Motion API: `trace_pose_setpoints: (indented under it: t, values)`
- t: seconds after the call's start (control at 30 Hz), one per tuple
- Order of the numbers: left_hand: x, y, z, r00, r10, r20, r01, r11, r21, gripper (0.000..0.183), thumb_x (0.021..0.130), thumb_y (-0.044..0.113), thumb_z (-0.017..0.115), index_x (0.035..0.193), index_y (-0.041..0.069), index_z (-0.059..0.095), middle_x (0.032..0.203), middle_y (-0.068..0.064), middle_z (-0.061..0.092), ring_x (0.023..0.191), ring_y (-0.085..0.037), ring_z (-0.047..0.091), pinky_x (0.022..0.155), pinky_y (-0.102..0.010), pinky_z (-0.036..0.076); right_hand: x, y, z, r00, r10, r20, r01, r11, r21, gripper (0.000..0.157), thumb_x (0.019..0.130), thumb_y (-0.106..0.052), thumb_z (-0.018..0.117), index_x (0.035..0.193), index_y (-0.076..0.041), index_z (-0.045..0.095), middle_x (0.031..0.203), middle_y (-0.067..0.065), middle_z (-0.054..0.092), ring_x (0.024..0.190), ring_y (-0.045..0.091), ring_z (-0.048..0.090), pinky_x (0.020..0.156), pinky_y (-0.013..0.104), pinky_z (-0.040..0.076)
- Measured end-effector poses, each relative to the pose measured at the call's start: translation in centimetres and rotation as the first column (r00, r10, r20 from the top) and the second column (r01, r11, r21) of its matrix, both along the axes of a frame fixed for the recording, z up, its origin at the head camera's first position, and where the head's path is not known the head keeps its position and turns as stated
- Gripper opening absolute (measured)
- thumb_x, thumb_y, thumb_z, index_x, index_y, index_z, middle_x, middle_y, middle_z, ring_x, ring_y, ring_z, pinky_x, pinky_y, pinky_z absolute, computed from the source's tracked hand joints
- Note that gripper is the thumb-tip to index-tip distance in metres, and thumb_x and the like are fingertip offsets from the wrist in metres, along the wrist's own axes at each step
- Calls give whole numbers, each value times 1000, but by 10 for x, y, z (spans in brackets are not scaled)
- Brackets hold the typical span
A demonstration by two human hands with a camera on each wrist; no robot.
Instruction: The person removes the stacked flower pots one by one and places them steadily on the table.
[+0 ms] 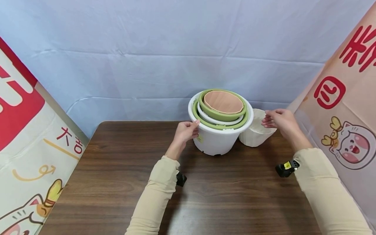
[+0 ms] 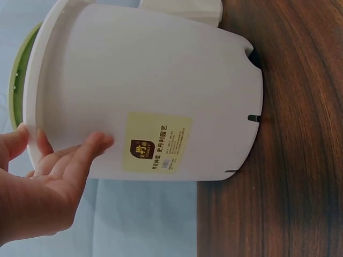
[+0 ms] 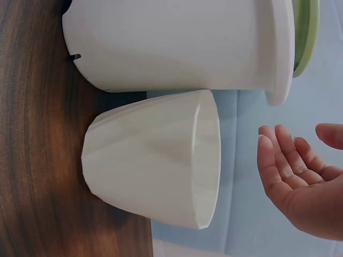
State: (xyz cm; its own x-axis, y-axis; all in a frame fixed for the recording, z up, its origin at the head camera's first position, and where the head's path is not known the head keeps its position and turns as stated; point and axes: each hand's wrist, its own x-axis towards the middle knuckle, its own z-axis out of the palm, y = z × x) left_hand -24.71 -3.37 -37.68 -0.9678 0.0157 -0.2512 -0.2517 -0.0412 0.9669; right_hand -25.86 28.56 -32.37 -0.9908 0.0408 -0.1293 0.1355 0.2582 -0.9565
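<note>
A large white flowerpot (image 1: 215, 143) stands upright on the table, with several smaller pots nested in it. Among these are a green pot (image 1: 223, 115) near the top and an orange-pink pot (image 1: 224, 101) inside that one. My left hand (image 1: 185, 131) pinches the big pot's rim at its left side, thumb on the rim and a finger below it, as the left wrist view shows. To the right stands a cream faceted pot (image 1: 254, 137). My right hand (image 1: 279, 120) hovers by its mouth, fingers loosely bent, holding nothing; the right wrist view shows a gap between them.
The brown wooden table (image 1: 117, 176) extends to the left and front of the pots. Behind hangs a pale blue cloth (image 1: 141, 75). Printed banners stand at the left (image 1: 32, 130) and right (image 1: 346, 107), the right one close to my right arm.
</note>
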Motion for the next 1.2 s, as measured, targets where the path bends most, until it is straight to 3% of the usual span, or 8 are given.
trace_pose_setpoints:
  t: [0.33,0.57,1.2]
  values:
    - [0,1,-1,1000,1,-4,-1,1000,5,32,89,26,60,96,-5,62,91,-16,64,87,-22,62,77,-32,53,-4,-10,11,998,52,-29,-50,997,52,24,95,-18,48,99,6,48,67,1,63,63,12,64,66,29,55]
    - [0,0,-1,1000,8,-12,-8,1000,17,30,89,26,61,93,-4,61,89,-16,63,85,-22,62,77,-32,53,-4,-18,20,997,73,-37,-72,997,13,20,94,-16,50,96,4,51,68,3,64,64,14,64,64,28,55]
    - [0,1,-2,1000,10,-19,-9,1000,12,31,89,26,61,93,-5,61,90,-17,64,88,-24,62,77,-32,53,-8,-39,37,990,130,-47,-124,985,122,35,94,-23,52,107,10,47,77,3,64,70,13,65,71,30,55]
